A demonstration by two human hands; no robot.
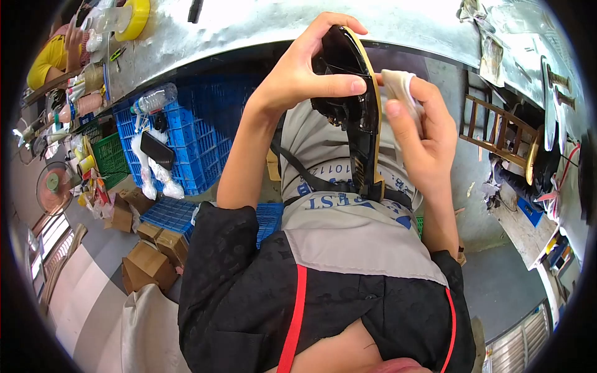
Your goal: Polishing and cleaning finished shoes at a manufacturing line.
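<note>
A glossy black shoe (362, 115) with a tan sole edge is held up over my lap, its toe pointing toward the far bench. Around its toe and upper, my left hand (298, 78) is closed, thumb across the side. A pale folded cloth (401, 87) is pinched between the thumb and fingers of my right hand (432, 140). That hand is just right of the sole edge; a narrow gap appears between cloth and shoe. Below the shoe lies the grey printed apron (360, 236) that I wear.
A metal-topped bench (261, 28) runs along the far side, with a yellow tape roll (134, 20) on it. Blue crates (202, 140), a phone (157, 151) and cardboard boxes (149, 264) stand at left. A wooden rack (497, 127) is at right. Another person (46, 62) sits far left.
</note>
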